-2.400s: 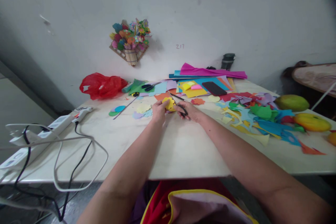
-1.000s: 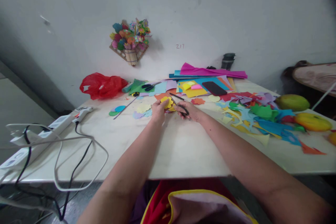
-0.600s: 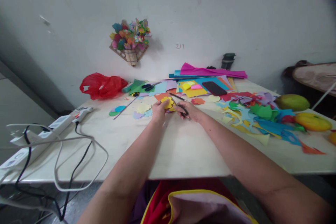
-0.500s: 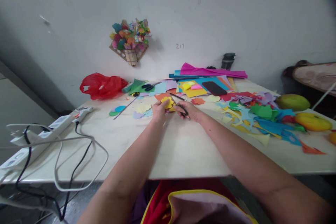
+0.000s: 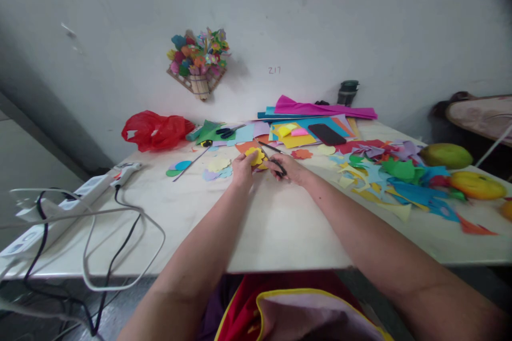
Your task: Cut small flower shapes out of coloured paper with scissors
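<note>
Between the thumb and fingers of my left hand (image 5: 242,169) is a yellow paper flower (image 5: 256,155) with a scalloped edge. My right hand (image 5: 288,167) is closed around the dark handles of a pair of scissors (image 5: 281,170). The scissor blades point at the flower's right side; whether they touch the paper I cannot tell. Just beyond my hands lie an orange paper sheet (image 5: 244,146) and a dark pencil-like stick (image 5: 271,147). An orange paper flower (image 5: 301,154) rests to the right of them, and pale cut flowers (image 5: 219,164) to the left.
Coloured scraps (image 5: 400,170) and mangoes (image 5: 478,185) cover the table's right side. A phone (image 5: 327,135) lies on paper sheets at the back. Second scissors (image 5: 228,131) and a red plastic bag (image 5: 158,130) are back left. Power strips (image 5: 86,192) with loose cables line the left edge.
</note>
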`<state>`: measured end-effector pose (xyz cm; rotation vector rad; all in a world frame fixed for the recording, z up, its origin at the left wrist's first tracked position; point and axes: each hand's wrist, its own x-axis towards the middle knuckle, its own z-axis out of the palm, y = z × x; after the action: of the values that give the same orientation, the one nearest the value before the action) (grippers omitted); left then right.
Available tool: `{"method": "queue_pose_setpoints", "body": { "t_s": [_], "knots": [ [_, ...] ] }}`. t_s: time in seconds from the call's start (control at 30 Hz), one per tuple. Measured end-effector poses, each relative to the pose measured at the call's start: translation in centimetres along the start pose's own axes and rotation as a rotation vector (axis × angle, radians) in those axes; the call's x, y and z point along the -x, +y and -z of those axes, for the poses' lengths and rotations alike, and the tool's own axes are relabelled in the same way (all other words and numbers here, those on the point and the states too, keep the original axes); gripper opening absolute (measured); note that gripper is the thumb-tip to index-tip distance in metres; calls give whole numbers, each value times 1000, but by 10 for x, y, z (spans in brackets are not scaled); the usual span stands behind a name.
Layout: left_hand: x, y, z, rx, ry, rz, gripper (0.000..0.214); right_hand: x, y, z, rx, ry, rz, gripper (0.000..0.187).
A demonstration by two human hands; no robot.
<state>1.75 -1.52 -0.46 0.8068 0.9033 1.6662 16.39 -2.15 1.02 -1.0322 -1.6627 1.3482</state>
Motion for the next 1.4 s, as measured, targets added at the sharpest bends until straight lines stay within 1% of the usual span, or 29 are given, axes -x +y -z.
{"method": "queue_pose_setpoints", "body": {
  "t_s": [0.13, 0.23, 0.43, 0.53, 0.7, 0.97, 1.27, 1.4],
  "knots": [
    [1, 3, 1, -18, -69, 0, 40, 2, -3, 2, 9, 3, -41, 30],
    [0, 6, 4, -47, -126, 5, 42, 3, -5, 5, 32, -22, -58, 30],
    [-2, 13, 9, -119, -175, 16, 42, 5, -7, 10, 23, -46, -87, 25],
    [-2, 16, 10, -139, -217, 7, 41, 5, -6, 12, 28, -54, -73, 27],
    [-3, 16, 11, -171, -300, 35, 39, 3, -3, 17, 41, -88, -35, 31],
    [-5, 16, 15, -172, -346, 38, 35, 7, -7, 20, 88, -138, -45, 29],
    [-6, 16, 17, -192, -361, 51, 31, 7, -6, 22, 135, -165, -39, 30],
    [-6, 17, 16, -182, -348, 60, 31, 8, -6, 23, 140, -169, -29, 29]
  ]
}}
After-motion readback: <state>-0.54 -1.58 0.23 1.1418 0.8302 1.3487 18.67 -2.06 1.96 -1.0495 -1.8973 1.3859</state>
